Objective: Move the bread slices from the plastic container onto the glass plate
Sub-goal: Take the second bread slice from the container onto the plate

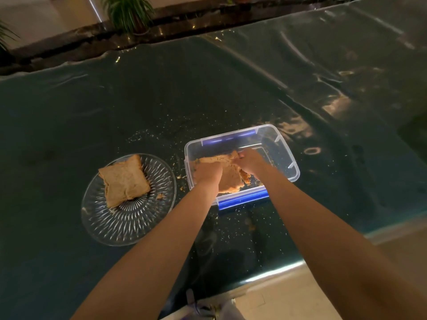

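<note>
A clear plastic container [280,147] with blue clips stands on the dark table, right of centre. Brown bread slices [231,179] lie in its left half. Both my hands are inside the container. My left hand [208,173] is closed on the left side of the top slice. My right hand [250,161] pinches the slice's far right edge. A cut-glass plate [129,224] sits to the left of the container, with a bread slice or thin stack [123,180] lying on its far half.
Crumbs are scattered over the shiny dark table cover [161,100] around the container and near the front edge. The table's front edge [277,271] runs close to my body at the lower right. Potted plants [129,12] stand beyond the far edge.
</note>
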